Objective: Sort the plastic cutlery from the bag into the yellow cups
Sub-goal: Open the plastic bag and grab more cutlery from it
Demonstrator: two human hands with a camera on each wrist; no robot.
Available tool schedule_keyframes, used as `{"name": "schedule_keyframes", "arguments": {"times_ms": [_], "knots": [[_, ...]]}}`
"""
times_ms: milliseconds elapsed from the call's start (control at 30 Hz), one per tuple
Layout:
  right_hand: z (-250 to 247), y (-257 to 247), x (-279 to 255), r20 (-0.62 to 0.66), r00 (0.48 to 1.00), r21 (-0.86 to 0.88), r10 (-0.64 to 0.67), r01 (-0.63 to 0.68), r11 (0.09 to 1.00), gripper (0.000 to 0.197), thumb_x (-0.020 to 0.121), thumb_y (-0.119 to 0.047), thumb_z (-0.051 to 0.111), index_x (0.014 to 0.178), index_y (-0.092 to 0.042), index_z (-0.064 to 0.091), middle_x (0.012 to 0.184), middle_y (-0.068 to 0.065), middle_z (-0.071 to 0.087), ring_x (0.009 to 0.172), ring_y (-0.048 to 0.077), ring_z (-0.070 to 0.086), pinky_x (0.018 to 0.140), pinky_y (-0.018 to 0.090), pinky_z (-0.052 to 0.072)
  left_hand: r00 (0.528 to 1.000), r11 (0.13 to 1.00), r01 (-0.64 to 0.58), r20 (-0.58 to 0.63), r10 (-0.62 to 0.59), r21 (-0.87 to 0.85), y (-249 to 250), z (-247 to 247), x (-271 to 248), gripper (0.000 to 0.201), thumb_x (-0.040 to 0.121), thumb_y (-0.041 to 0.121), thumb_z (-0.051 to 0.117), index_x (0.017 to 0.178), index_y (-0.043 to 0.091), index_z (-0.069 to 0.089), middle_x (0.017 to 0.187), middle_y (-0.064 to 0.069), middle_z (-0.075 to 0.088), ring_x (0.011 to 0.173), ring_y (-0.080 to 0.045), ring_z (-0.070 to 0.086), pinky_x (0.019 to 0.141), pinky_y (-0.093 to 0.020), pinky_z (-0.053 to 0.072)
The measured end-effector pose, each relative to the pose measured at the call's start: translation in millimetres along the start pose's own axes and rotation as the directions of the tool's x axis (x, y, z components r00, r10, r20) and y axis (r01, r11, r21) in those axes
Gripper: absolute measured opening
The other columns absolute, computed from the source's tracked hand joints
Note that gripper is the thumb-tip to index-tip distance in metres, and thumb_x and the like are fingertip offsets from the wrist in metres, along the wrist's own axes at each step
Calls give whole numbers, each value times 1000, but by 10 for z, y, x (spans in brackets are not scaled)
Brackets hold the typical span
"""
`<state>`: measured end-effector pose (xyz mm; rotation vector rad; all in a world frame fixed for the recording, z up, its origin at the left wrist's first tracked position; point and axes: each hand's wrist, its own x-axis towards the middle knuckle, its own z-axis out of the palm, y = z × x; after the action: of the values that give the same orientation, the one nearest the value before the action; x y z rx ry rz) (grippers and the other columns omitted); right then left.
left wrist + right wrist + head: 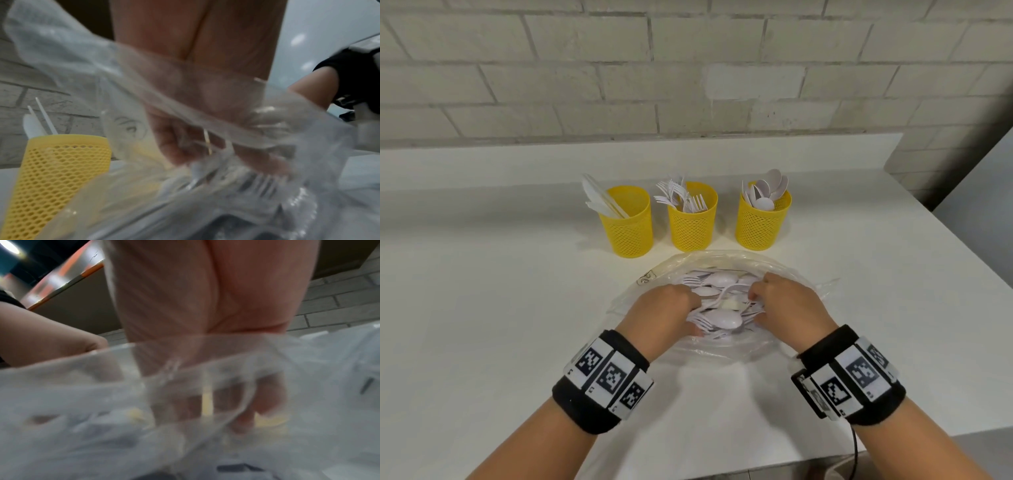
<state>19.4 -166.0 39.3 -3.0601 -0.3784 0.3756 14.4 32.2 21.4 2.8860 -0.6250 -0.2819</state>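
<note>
A clear plastic bag [650, 291] lies open on the white table, holding a pile of white plastic cutlery [722, 318]. Both hands are inside it. My left hand [685, 310] digs into the pile's left side, fingers curled round some pieces; which ones is hidden. My right hand [756, 306] pinches a white handle on the right side. Behind the bag stand three yellow mesh cups: one with knives [626, 226], one with forks [691, 222], one with spoons [762, 222]. Both wrist views are blurred by the bag film [82, 65] [82, 386] in front of the left hand's [205, 146] and right hand's [226, 402] curled fingers.
A brick wall [688, 68] runs behind the table [482, 274]. The table's right edge slants close past the spoon cup, and its front edge lies just below my wrists. The knife cup [57, 178] stands near my left hand.
</note>
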Motion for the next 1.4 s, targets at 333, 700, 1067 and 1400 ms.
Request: {"name": "schedule_keyframes", "arguments": {"times_ms": [333,700,1067,1400], "knots": [[-39,51,-63,50,998,80,27,-31,996,49,84,-29,65,130,-24,50,127,5,51,118,22,50,92,30,44,998,997,-20,54,24,-70,-3,186,-32,64,82,30,69,137,17,40,132,-3,41,119,-20,47,92,-32,44],[12,37,-85,56,998,76,-6,1,997,60,85,-28,63,139,-21,39,133,6,48,124,23,46,98,29,40,990,978,-66,106,88,-198,-138,171,12,63,85,31,68,140,17,43,137,-4,41,125,-22,45,104,-33,37],[55,15,-80,40,999,46,-24,22,999,58,88,-25,57,141,-18,35,140,6,42,129,22,42,102,28,37,985,983,-153,59,159,-105,-87,306,26,72,80,35,71,142,16,39,131,-5,42,123,-21,40,102,-26,34],[59,46,-91,-18,1000,171,4,-1,985,79,82,-19,67,147,-20,23,141,9,41,127,25,45,102,30,39,985,990,-130,104,135,-50,13,298,112,76,85,36,66,146,11,27,147,-7,33,134,-24,34,111,-31,28]]}}
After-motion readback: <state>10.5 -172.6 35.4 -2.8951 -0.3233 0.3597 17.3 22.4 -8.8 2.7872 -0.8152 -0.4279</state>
